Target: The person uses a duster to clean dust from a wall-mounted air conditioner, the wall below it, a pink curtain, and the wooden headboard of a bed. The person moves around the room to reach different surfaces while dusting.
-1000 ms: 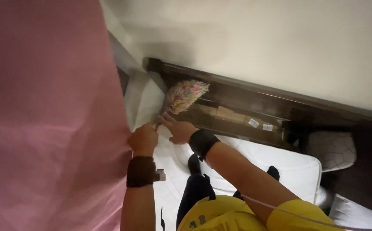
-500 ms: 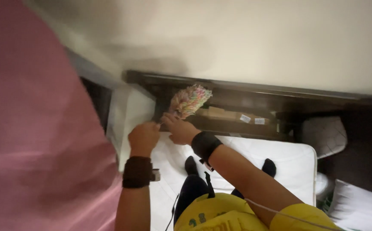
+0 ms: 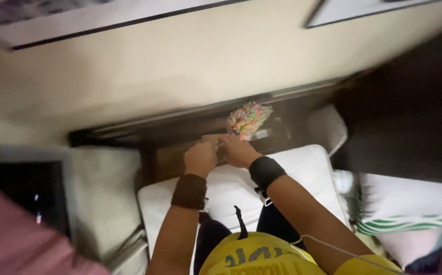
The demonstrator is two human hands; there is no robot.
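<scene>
Multicolour duster point(image 3: 248, 119) | just beyond right hand point(image 3: 236, 151) fingers, over dark headboard shelf point(image 3: 180, 130) | both hands' fingers curled, grip unclear | left hand point(image 3: 200, 158) beside | step: dusting shelf; next needs a steady sweep.

I pick the dark headboard shelf point(image 3: 190, 133) as my landmark. On it, just right of my knuckles, a small pale label point(image 3: 259, 135) lies flat, a thin whitish rectangle under the multicoloured fluffy bundle; it is too blurred to tell more. Well left of the shelf and lower down, a dark screen point(image 3: 20, 196) stands in a pale grey frame, black with one tiny reddish glint. High above the shelf, on the cream wall, two framed signs or pictures hang: a long one point(image 3: 78, 18) with a dark edge, and a pale one point(image 3: 368, 10) toward the right.
</scene>
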